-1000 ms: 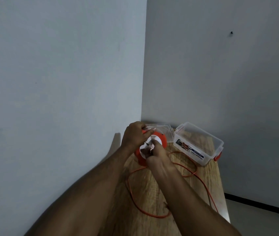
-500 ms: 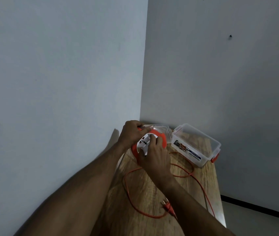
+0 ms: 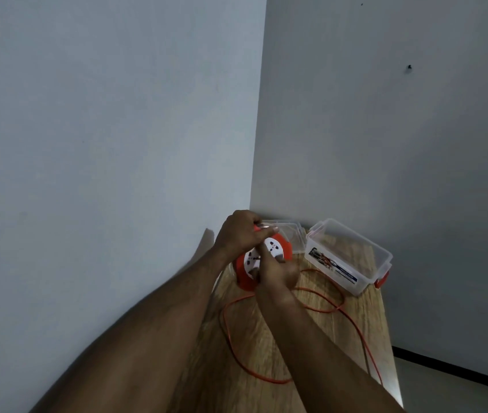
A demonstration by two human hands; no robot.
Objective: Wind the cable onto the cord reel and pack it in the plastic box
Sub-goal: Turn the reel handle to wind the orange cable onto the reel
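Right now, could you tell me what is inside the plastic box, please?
The plastic box stands open and looks empty through its clear walls; the label on its side hides part of the floor. The reel is outside it, held in both hands.

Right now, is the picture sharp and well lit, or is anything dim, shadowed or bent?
Head view: dim, soft focus; the round orange cord reel reads clearly; forearm shadow falls on the left wall; wide-angle bending at the edges; no glare.

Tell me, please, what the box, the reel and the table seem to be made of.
Box: clear plastic, glossy; the table shows through its walls.
Reel: hard plastic, likely; smooth orange rim, white socket face.
Table: wood or wood-look laminate; pale grain lines, matte. Which of the two cannot be told.
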